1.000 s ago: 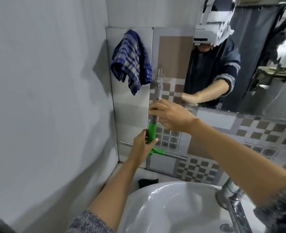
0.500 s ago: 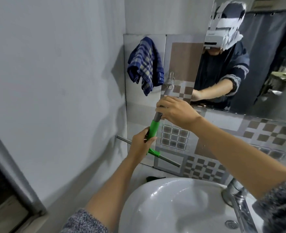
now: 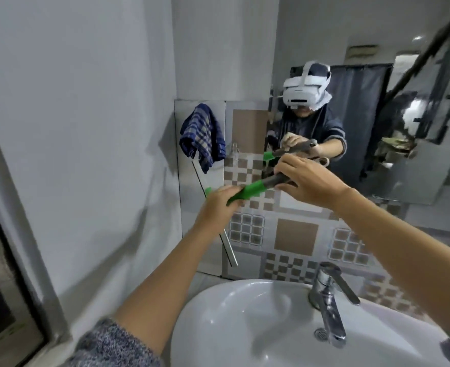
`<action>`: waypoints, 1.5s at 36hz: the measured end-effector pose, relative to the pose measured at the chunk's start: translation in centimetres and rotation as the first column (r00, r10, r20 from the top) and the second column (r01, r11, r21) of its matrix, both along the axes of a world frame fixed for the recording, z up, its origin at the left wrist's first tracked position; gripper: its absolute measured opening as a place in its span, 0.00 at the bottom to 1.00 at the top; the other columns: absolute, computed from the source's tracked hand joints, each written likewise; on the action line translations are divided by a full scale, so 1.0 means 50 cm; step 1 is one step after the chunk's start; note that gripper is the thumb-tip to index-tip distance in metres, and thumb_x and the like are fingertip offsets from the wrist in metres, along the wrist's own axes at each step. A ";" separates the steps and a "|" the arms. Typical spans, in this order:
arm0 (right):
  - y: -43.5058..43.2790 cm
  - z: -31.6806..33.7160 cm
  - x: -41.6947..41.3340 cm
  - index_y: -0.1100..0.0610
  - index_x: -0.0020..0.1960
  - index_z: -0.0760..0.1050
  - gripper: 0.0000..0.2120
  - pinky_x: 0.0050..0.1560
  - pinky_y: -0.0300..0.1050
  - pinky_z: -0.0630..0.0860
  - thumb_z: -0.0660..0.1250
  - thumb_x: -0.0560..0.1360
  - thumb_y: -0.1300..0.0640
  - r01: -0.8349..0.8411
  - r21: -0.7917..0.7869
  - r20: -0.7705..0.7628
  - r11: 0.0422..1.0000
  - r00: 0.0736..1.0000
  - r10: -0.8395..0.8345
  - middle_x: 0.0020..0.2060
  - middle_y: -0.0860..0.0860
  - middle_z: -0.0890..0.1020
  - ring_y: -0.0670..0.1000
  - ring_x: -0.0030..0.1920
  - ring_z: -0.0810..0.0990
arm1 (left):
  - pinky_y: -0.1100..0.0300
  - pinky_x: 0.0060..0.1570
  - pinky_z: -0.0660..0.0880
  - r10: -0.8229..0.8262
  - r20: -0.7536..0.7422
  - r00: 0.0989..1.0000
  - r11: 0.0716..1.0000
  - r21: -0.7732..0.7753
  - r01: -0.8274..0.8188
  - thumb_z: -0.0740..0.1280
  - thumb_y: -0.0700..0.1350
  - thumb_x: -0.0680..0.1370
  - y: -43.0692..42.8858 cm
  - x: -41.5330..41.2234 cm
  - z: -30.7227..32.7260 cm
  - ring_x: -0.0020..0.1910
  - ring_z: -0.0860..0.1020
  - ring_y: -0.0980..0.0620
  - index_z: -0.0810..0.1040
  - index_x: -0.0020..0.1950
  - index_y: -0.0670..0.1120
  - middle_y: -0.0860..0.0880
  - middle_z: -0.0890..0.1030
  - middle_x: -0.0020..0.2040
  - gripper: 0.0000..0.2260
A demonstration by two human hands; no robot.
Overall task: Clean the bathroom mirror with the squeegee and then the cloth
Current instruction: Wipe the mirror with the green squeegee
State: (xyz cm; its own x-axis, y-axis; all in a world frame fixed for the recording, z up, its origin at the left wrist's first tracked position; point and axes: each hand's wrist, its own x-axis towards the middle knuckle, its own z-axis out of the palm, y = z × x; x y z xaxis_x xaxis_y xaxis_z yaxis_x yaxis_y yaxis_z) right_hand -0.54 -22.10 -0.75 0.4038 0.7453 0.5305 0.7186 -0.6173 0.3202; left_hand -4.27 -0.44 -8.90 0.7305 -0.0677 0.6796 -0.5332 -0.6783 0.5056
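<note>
I hold a squeegee point(image 3: 250, 191) with a green neck and grey handle in both hands, above the basin and in front of the tiled wall. My left hand point(image 3: 215, 210) grips the green neck near the blade. My right hand point(image 3: 311, 181) is closed on the grey handle. The thin blade point(image 3: 227, 246) runs steeply down to the left of the patterned tiles. The mirror point(image 3: 377, 107) fills the upper right and reflects a person with a headset. A blue checked cloth point(image 3: 202, 136) hangs on the wall, left of the mirror.
A white washbasin point(image 3: 245, 327) sits below my arms, with a chrome tap point(image 3: 329, 300) at its right. A plain grey wall point(image 3: 72, 128) closes the left side. A dark window frame point(image 3: 12, 287) stands at the far left.
The squeegee has swung from nearly upright to nearly level, its handle now pointing right toward the mirror and its blade turned steep. Both hands kept their grip. The view has lifted and shifted right.
</note>
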 end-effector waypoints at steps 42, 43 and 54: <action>-0.151 0.543 0.068 0.48 0.68 0.64 0.17 0.52 0.51 0.64 0.55 0.79 0.49 0.312 0.412 0.427 0.856 0.764 -0.484 0.52 0.54 0.74 0.56 0.52 0.73 | 0.61 0.55 0.73 0.143 0.671 0.727 0.989 -0.130 -0.074 0.60 0.49 0.77 -0.212 0.233 0.405 0.55 0.74 0.53 0.74 0.60 0.41 0.45 0.78 0.55 0.17; -0.149 0.554 0.075 0.48 0.68 0.64 0.18 0.53 0.51 0.64 0.54 0.79 0.49 0.323 0.403 0.436 0.856 0.755 -0.490 0.53 0.54 0.74 0.56 0.53 0.73 | 0.60 0.57 0.74 0.155 0.641 0.752 0.987 -0.129 -0.093 0.60 0.50 0.77 -0.211 0.250 0.388 0.57 0.73 0.53 0.73 0.62 0.41 0.45 0.77 0.58 0.18; -0.132 0.629 0.134 0.47 0.67 0.65 0.16 0.52 0.53 0.64 0.54 0.80 0.48 0.299 0.398 0.493 0.867 0.727 -0.478 0.52 0.56 0.74 0.58 0.53 0.73 | 0.58 0.72 0.51 0.215 0.523 0.825 0.965 0.018 -0.263 0.57 0.57 0.78 -0.205 0.341 0.322 0.76 0.48 0.49 0.51 0.75 0.41 0.44 0.51 0.77 0.32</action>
